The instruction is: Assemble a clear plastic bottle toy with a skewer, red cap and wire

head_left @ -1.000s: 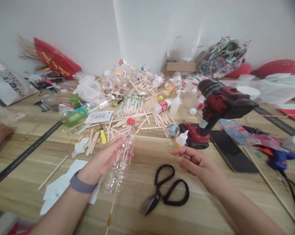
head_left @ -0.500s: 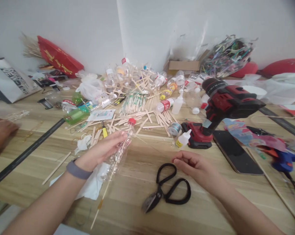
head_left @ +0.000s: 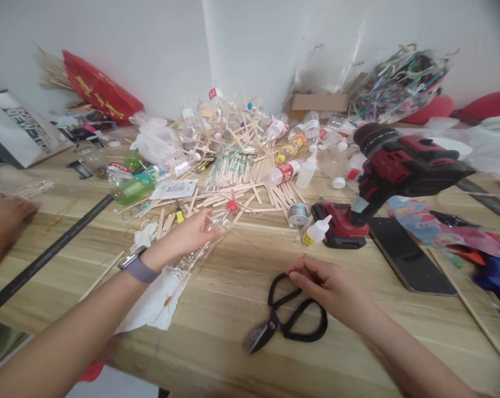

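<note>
My left hand (head_left: 194,231), its wrist in a grey band, grips a clear plastic bottle (head_left: 224,217) with a red cap. The bottle lies slanted, cap pointing away and right, and a thin wooden stick (head_left: 167,301) runs along it over a white tissue (head_left: 144,309). A fine strand (head_left: 253,244) stretches from near the bottle's neck towards my right hand (head_left: 310,276), whose thumb and fingers are pinched together, seemingly on that strand. Just below those fingertips rest black-handled scissors (head_left: 274,323), lying on the table with nobody holding them.
A red-black cordless drill (head_left: 382,182), a glue bottle (head_left: 316,231), a wire spool (head_left: 298,214) and a phone (head_left: 411,257) stand or lie to the right. Wooden sticks (head_left: 233,193) and plastic bottles pile up behind. Another person's hand (head_left: 9,218) is at the far left.
My left hand has shifted right with the bottle, whose lower end and stick have swung away from the table's front edge. My right hand has moved slightly left, over the scissors' handle. The view has shifted a little.
</note>
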Motion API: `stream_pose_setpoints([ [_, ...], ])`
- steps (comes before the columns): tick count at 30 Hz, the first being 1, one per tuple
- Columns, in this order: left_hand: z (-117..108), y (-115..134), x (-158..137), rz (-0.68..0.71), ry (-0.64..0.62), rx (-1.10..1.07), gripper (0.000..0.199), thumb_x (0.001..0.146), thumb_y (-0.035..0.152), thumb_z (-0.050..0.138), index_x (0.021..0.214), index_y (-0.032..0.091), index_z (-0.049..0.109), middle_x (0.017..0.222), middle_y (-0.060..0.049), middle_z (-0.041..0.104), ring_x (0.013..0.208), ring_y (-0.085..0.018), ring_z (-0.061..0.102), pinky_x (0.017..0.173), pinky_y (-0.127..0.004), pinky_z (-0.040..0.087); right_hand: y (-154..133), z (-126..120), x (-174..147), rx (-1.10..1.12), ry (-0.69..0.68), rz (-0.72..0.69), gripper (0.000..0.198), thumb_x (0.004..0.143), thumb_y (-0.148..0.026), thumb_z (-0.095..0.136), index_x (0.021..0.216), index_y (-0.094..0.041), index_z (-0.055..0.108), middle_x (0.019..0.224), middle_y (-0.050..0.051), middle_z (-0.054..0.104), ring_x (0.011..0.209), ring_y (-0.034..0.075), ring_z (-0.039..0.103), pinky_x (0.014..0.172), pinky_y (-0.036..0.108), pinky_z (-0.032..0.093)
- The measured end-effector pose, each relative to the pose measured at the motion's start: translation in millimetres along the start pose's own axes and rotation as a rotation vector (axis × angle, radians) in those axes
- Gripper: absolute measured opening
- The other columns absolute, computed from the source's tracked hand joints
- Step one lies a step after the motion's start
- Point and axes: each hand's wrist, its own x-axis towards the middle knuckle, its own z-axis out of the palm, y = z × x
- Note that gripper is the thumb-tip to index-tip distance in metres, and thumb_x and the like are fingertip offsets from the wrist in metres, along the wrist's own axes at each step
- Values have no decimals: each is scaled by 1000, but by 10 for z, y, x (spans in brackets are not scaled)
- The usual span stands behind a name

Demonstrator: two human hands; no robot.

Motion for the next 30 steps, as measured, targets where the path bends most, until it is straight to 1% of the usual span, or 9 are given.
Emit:
stream_pose_setpoints([
  [3, 32, 33, -54, 180, 68, 361, 46, 79, 38, 66, 118, 15, 59, 109, -17, 64, 106, -37, 56, 93, -44, 40, -14, 32, -5, -23, -5, -23, 22, 87, -37, 53, 80, -20, 65, 55, -3, 50, 51, 12, 41, 47, 25, 30],
  [6, 141, 160, -236, 295, 192, 560, 57, 77, 21, 67, 131, 10, 50, 129, -24, 54, 128, -44, 38, 106, -55, 27, -18, 57, -8, -48, 9, -45, 19, 87, -33, 54, 82, -20, 66, 58, -1, 57, 53, 13, 47, 49, 25, 34],
  [10, 502, 372, -576, 516, 31, 394, 33, 91, 21, 50, 122, 17, 59, 124, -17, 61, 122, -35, 48, 109, -53, 28, -8, 70, -9, -119, 21, -83, 18, 88, -31, 52, 81, -21, 65, 59, 0, 60, 53, 14, 49, 49, 26, 36],
  [12, 739, 435, -691, 589, -52, 321, 37, 95, 15, 40, 128, 20, 55, 128, -13, 60, 122, -29, 51, 108, -48, 33, -7, 67, -10, -141, 17, -106, 18, 89, -29, 51, 81, -22, 65, 61, 0, 61, 54, 15, 52, 50, 26, 37],
  [17, 1126, 452, -715, 528, -74, 223, 35, 96, 15, 36, 124, 16, 57, 122, -14, 62, 113, -27, 57, 98, -43, 45, -15, 43, -10, -132, 7, -174, 18, 88, -23, 49, 90, -22, 67, 75, 3, 69, 63, 17, 60, 58, 27, 43],
  [22, 964, 389, -643, 494, -77, 291, 32, 97, 24, 39, 119, 16, 61, 113, -15, 66, 109, -31, 58, 95, -47, 45, -1, 29, -10, -204, 42, -190, 18, 88, -27, 50, 78, -22, 64, 65, 2, 65, 55, 15, 56, 51, 26, 40],
  [24, 792, 323, -604, 473, 33, 375, 34, 93, 23, 47, 125, 16, 58, 128, -18, 59, 125, -36, 47, 106, -53, 33, 7, 11, -8, -229, 48, -174, 21, 88, -30, 48, 78, -21, 65, 58, 1, 60, 50, 15, 53, 47, 25, 38],
  [27, 523, 184, -515, 309, 209, 460, 60, 79, 21, 69, 136, 14, 49, 140, -25, 48, 138, -47, 29, 109, -62, 20, 25, -65, -6, -257, 25, -149, 23, 87, -27, 46, 84, -21, 68, 58, 1, 63, 50, 15, 55, 47, 25, 40],
  [30, 334, 92, -437, 120, 97, 434, 63, 77, 30, 71, 134, 13, 50, 104, -23, 67, 107, -48, 59, 89, -56, 42, 67, -199, -19, -321, -56, -140, 22, 85, -23, 49, 86, -23, 71, 72, 3, 73, 60, 18, 65, 54, 27, 46],
])
